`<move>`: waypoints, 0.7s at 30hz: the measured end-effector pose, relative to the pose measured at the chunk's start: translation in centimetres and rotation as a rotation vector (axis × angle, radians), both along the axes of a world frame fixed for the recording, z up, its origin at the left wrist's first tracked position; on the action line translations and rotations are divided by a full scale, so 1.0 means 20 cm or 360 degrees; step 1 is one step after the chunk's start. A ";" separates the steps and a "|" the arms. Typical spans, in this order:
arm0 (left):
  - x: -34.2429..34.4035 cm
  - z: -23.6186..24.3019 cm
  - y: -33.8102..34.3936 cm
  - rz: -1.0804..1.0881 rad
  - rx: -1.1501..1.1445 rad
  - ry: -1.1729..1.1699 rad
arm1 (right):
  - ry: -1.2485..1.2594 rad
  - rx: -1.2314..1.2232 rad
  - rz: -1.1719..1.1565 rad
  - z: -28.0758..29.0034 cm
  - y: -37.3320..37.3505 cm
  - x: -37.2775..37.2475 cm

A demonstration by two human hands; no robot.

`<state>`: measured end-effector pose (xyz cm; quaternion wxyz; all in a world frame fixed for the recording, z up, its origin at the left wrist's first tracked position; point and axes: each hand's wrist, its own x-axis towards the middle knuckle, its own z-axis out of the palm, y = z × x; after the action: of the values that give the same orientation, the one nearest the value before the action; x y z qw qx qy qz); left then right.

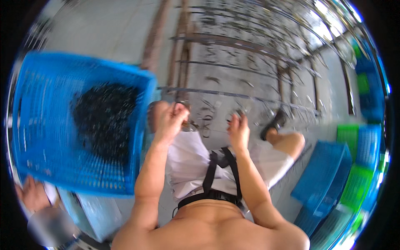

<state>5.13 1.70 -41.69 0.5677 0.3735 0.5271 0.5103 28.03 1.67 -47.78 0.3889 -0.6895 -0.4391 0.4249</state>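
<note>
Rack [216,93] of thin metal bars on brown uprights: stands directly ahead of the seated person, running from just beyond the hands to the far right. Curved dark shapes show between its bars; blur prevents telling hung parts from shadows. Left hand [170,121]: near the left end of the nearest bar, fingers curled inward; cannot tell whether a piece is grasped. Right hand [238,131]: on the near side of the same bar, thumb and fingers drawn close together with something small and blurred at the tips; cannot tell whether it is gripped. The hands are apart from each other. Left of the left forearm: large blue basket [46,104], bearing a heap of small black pieces [108,121] toward its right side. Beneath the hands: white shorts [187,156], black straps [210,171] over them; a dark shoe [275,124] on the right foot. Near right: blue crate [318,173], green crate [359,187] just beside it. Near left, at the edge: part of another person [35,196], below the basket.
</note>
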 end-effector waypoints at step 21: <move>-0.10 0.21 -0.18 -0.0791 0.0131 -0.0078 | -0.0333 0.0362 0.1970 0.75 0.01 -0.15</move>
<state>3.04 -1.99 -37.44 0.6726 0.5019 0.3840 0.3850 25.12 1.87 -32.87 0.0972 -0.3004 -0.8343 0.4520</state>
